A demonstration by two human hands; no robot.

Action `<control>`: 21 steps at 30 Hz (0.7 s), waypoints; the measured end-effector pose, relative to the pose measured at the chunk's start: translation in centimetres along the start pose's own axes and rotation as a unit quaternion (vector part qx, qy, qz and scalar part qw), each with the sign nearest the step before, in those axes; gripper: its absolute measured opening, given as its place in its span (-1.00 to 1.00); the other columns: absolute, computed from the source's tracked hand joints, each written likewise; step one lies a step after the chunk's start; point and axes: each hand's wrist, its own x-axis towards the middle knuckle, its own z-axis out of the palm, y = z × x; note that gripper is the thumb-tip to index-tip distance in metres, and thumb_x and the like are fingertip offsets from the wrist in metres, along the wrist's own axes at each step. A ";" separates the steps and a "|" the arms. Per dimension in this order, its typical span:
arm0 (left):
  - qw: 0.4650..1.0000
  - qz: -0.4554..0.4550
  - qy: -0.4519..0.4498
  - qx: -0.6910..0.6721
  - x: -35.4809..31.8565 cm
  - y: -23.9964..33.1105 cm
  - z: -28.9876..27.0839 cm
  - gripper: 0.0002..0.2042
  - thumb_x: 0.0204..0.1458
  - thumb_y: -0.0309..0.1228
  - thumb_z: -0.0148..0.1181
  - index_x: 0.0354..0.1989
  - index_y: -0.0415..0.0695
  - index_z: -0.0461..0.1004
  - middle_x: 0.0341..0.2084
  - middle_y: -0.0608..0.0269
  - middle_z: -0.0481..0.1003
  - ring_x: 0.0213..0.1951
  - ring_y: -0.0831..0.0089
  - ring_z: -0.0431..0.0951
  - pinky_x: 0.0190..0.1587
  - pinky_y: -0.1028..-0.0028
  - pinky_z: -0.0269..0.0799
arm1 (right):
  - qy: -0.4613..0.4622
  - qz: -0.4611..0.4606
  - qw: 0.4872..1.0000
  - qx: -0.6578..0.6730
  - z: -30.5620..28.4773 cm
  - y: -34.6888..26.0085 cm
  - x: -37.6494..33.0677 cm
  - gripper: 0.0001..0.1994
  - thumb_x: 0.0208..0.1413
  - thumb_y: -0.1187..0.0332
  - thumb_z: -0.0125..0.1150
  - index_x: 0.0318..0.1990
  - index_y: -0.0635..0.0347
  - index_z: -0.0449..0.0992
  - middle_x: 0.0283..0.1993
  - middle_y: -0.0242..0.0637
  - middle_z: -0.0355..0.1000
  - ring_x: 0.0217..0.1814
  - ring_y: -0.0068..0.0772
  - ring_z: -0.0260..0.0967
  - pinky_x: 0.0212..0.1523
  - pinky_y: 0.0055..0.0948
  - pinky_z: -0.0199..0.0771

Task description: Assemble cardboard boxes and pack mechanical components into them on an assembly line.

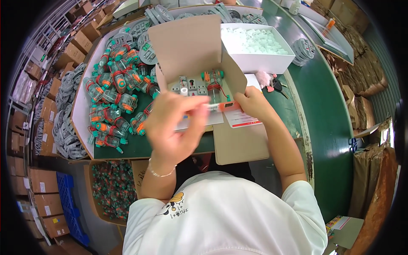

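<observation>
An orange-and-white digital thermometer [229, 106] with a small dark window is held level over an open cardboard box [185, 42]. My right hand [253, 103] pinches its orange end. The fingertips of my left hand [174, 123], blurred by motion, close at its pale end. Below and beyond my hands, the box holds a grey plastic tray [197, 90] with small parts, a white cylinder [184, 91] and a clear bottle [213, 87] with orange and green fittings and red tubing. My left hand hides part of the box's near left side.
Many similar bottles [121, 80] are heaped on the left of the green table. A white box [274, 55] of small white pieces stands behind on the right. Near it lie keys with a pink fluffy charm [263, 79]. A carton [111, 187] of small parts sits lower left.
</observation>
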 end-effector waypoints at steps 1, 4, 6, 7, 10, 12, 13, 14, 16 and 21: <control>1.000 -0.021 0.022 -0.003 -0.2 -0.1 -0.8 -0.89 -0.02 -0.63 0.27 -0.31 -0.24 0.59 -0.54 0.29 0.46 -0.52 0.46 0.35 -0.42 0.53 0.24 | -0.004 0.021 0.994 0.110 0.4 0.8 0.1 -0.75 0.25 0.25 0.09 -0.24 0.30 0.53 -0.49 -0.31 0.45 -0.47 -0.53 0.37 -0.47 -0.45 0.35; 0.993 -0.088 0.080 -0.024 -1.4 -1.3 -2.8 -0.93 0.04 -0.65 0.24 -0.30 -0.30 0.58 -0.54 0.31 0.44 -0.51 0.56 0.31 -0.42 0.60 0.21 | 0.008 0.061 0.944 0.324 0.3 2.1 -0.6 -0.76 0.25 0.27 0.08 -0.24 0.31 0.52 -0.50 -0.34 0.42 -0.50 -0.55 0.33 -0.50 -0.46 0.32; 0.988 -0.122 0.094 -0.032 -3.0 -2.2 -4.1 -0.94 0.06 -0.64 0.23 -0.31 -0.31 0.57 -0.53 0.30 0.44 -0.51 0.57 0.30 -0.41 0.61 0.20 | 0.062 0.077 0.886 0.452 0.5 1.7 -3.0 -0.77 0.26 0.29 0.06 -0.23 0.30 0.50 -0.49 -0.35 0.40 -0.51 -0.56 0.31 -0.51 -0.50 0.28; 0.981 -0.161 0.108 -0.030 -3.7 -2.6 -4.6 -0.96 0.08 -0.63 0.21 -0.31 -0.32 0.56 -0.52 0.29 0.45 -0.50 0.59 0.30 -0.41 0.61 0.20 | 0.090 0.084 0.850 0.513 0.7 1.8 -4.3 -0.78 0.26 0.30 0.05 -0.23 0.30 0.50 -0.48 -0.36 0.38 -0.52 -0.56 0.30 -0.51 -0.51 0.27; 0.967 -0.224 0.106 -0.054 -5.4 -3.9 -5.2 -0.96 0.11 -0.60 0.20 -0.32 -0.32 0.55 -0.50 0.29 0.46 -0.49 0.59 0.31 -0.39 0.60 0.22 | 0.180 0.032 0.865 0.468 0.1 4.0 -9.1 -0.80 0.29 0.30 0.02 -0.23 0.25 0.46 -0.46 -0.35 0.38 -0.52 -0.56 0.30 -0.51 -0.57 0.26; 0.958 -0.257 0.104 -0.065 -6.5 -4.5 -5.3 -0.95 0.13 -0.59 0.19 -0.33 -0.32 0.55 -0.50 0.30 0.46 -0.48 0.60 0.32 -0.38 0.60 0.23 | 0.261 0.061 0.829 0.490 -0.7 3.9 -12.2 -0.84 0.25 0.35 0.03 -0.31 0.25 0.43 -0.50 -0.34 0.36 -0.54 -0.54 0.27 -0.51 -0.53 0.24; 0.963 -0.252 0.078 -0.045 -7.0 -4.9 -5.0 -0.96 0.12 -0.58 0.20 -0.33 -0.30 0.55 -0.49 0.29 0.47 -0.46 0.57 0.34 -0.35 0.57 0.26 | 0.331 0.089 0.788 0.512 -1.1 4.1 -13.6 -0.84 0.21 0.39 0.04 -0.39 0.24 0.39 -0.53 -0.32 0.34 -0.55 -0.51 0.24 -0.52 -0.49 0.22; 0.967 -0.246 0.055 -0.018 -7.3 -5.4 -4.8 -0.96 0.12 -0.58 0.20 -0.33 -0.29 0.55 -0.49 0.28 0.48 -0.44 0.54 0.37 -0.33 0.55 0.29 | 0.334 0.091 0.788 0.509 -1.4 5.4 -14.7 -0.84 0.21 0.39 0.04 -0.39 0.24 0.39 -0.53 -0.32 0.34 -0.55 -0.51 0.24 -0.52 -0.49 0.22; 0.970 -0.239 0.036 0.004 -7.6 -6.0 -4.2 -0.97 0.11 -0.58 0.20 -0.32 -0.27 0.55 -0.48 0.27 0.48 -0.42 0.51 0.39 -0.31 0.52 0.32 | 0.406 0.069 0.777 0.475 -2.3 9.0 -16.8 -0.87 0.23 0.40 0.04 -0.35 0.22 0.37 -0.52 -0.34 0.34 -0.55 -0.54 0.25 -0.53 -0.51 0.22; 0.980 -0.152 -0.077 0.102 -8.3 -6.5 -2.0 -0.86 0.02 -0.52 0.27 -0.23 -0.18 0.55 -0.27 0.18 0.51 -0.20 0.25 0.45 -0.07 0.31 0.36 | 0.588 0.138 0.726 0.329 -4.2 16.2 -21.8 -0.84 0.31 0.28 0.03 -0.18 0.19 0.38 -0.43 -0.37 0.37 -0.56 -0.61 0.26 -0.56 -0.57 0.26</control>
